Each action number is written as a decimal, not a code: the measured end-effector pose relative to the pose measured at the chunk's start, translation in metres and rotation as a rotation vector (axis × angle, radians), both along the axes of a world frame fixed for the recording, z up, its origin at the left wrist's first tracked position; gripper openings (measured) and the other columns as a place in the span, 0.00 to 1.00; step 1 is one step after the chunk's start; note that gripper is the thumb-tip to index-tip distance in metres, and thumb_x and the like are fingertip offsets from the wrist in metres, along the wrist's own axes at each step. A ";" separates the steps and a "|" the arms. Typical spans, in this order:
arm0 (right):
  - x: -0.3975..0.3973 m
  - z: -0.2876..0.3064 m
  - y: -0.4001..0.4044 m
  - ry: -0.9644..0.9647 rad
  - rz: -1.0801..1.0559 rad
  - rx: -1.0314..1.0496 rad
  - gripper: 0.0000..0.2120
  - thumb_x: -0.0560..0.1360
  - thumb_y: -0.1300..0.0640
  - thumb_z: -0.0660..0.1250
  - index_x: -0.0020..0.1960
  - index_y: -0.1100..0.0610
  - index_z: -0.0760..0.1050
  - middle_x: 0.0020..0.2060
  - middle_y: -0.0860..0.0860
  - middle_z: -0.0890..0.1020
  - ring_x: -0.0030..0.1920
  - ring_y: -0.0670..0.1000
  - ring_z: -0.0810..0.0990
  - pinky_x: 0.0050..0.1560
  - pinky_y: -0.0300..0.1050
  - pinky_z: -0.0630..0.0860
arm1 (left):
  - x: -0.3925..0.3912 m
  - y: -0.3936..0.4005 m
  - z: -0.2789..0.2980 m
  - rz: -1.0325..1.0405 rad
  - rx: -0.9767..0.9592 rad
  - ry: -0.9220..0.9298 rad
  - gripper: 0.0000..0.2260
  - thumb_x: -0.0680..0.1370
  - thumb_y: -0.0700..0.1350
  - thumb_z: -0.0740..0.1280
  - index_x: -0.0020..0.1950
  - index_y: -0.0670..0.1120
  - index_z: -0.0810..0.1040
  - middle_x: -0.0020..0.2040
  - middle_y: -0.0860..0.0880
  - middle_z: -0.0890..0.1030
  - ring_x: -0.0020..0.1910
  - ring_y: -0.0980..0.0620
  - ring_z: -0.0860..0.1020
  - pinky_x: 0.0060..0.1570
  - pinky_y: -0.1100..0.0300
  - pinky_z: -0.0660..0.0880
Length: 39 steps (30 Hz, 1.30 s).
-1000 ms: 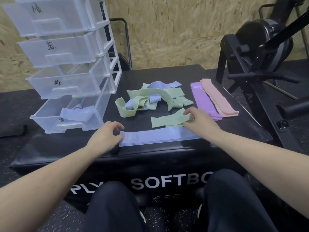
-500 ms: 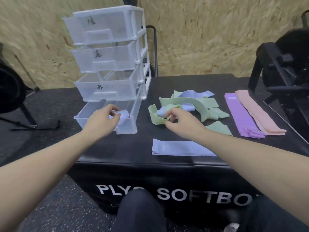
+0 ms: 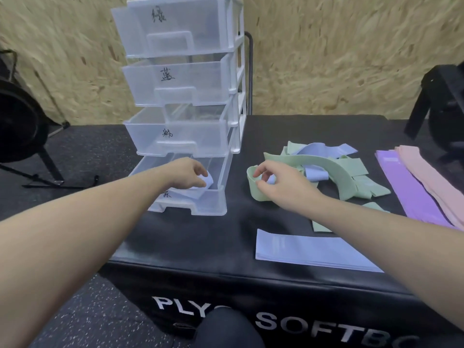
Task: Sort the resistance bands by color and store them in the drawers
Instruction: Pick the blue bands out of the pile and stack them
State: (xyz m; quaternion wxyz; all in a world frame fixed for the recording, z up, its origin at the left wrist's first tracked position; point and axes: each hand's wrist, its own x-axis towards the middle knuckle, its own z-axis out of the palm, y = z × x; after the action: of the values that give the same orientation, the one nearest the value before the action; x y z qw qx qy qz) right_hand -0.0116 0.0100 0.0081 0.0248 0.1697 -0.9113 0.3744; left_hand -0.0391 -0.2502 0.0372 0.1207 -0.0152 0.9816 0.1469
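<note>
Black plyo soft box (image 3: 226, 237) carried everything in head view. Your left hand (image 3: 187, 173) pinched lavender band (image 3: 207, 181) inside bottom drawer (image 3: 211, 200) of clear drawer tower (image 3: 185, 79). Your right hand (image 3: 278, 188) pinched lavender band end (image 3: 270, 179) within green loop (image 3: 253, 189) in tangled pile (image 3: 334, 172). Advice: lay drawer band flat, then draw tangled one out slowly so green loop stayed put.

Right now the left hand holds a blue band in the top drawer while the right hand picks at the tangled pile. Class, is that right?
Not quite. In the head view the left hand holds the blue band in the bottom drawer, not the top one. The right hand does pick at the tangled pile.
</note>
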 end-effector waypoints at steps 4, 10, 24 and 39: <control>-0.014 -0.007 -0.003 0.010 0.000 0.001 0.06 0.78 0.53 0.63 0.53 0.45 0.76 0.46 0.42 0.79 0.34 0.43 0.73 0.33 0.39 0.69 | -0.023 0.007 -0.010 -0.018 -0.093 -0.087 0.19 0.77 0.50 0.69 0.68 0.51 0.76 0.67 0.51 0.77 0.61 0.46 0.78 0.61 0.57 0.72; -0.025 -0.013 -0.003 -0.005 -0.009 -0.003 0.05 0.78 0.52 0.62 0.50 0.43 0.76 0.44 0.41 0.79 0.31 0.39 0.73 0.32 0.38 0.69 | -0.037 0.009 -0.026 -0.039 -0.266 0.006 0.06 0.76 0.47 0.67 0.52 0.52 0.77 0.49 0.49 0.79 0.45 0.44 0.75 0.45 0.60 0.71; 0.003 0.010 -0.004 0.007 0.027 -0.076 0.06 0.78 0.54 0.63 0.51 0.46 0.77 0.43 0.43 0.81 0.28 0.40 0.72 0.33 0.40 0.71 | 0.015 0.006 0.019 -0.024 -0.126 0.325 0.07 0.76 0.46 0.71 0.47 0.47 0.74 0.40 0.50 0.74 0.41 0.47 0.75 0.34 0.58 0.67; 0.070 0.061 0.011 0.049 0.088 -0.106 0.15 0.77 0.47 0.69 0.62 0.46 0.71 0.51 0.44 0.79 0.38 0.40 0.74 0.38 0.38 0.69 | 0.106 0.067 0.104 -0.197 -0.019 0.848 0.04 0.78 0.44 0.69 0.50 0.44 0.79 0.49 0.47 0.75 0.46 0.49 0.72 0.45 0.59 0.64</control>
State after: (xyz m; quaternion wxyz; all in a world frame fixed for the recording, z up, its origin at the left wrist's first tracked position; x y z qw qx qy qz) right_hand 0.0585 0.0210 0.0689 0.0394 0.2171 -0.8810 0.4186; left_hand 0.0671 -0.1834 0.1407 -0.2798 0.1390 0.9425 0.1190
